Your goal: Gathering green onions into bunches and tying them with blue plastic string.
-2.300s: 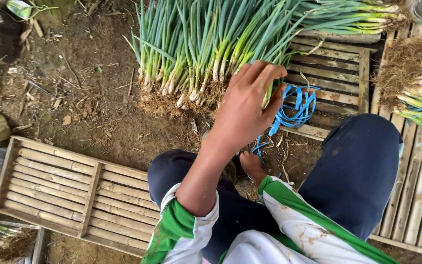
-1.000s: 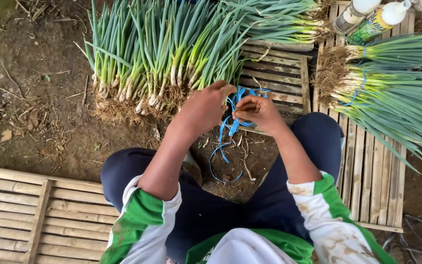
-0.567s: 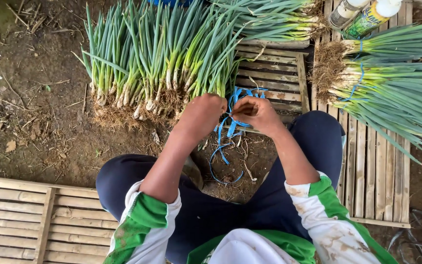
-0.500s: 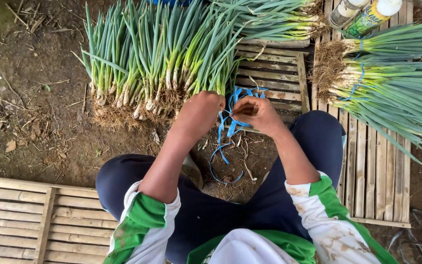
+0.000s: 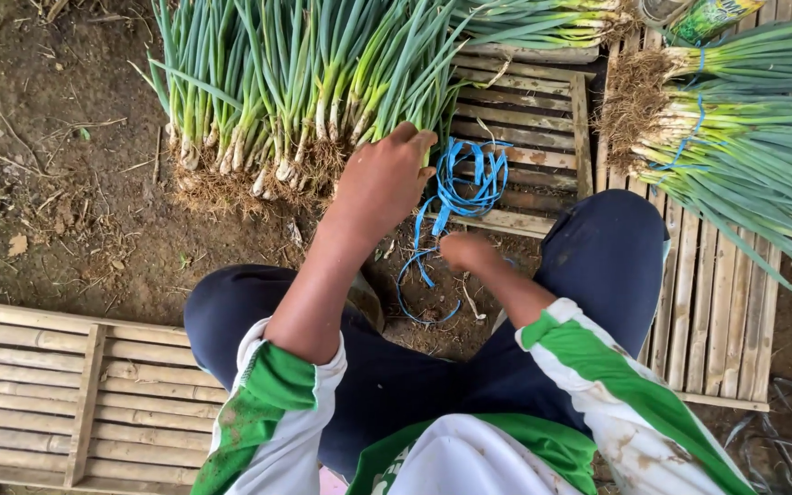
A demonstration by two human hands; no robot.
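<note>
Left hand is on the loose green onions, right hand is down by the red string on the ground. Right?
Not quite: the string is blue, not red, as the head view shows. The left hand does rest on the loose green onions, and the right hand is down by the string.

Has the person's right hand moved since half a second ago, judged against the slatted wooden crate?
Yes. The right hand has come down off the wooden crate toward the person's knees, pulling blue string.

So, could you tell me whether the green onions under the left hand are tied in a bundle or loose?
Loose, it seems: the green onions fan out with no tie visible, while the blue string lies beside the left hand.
</note>
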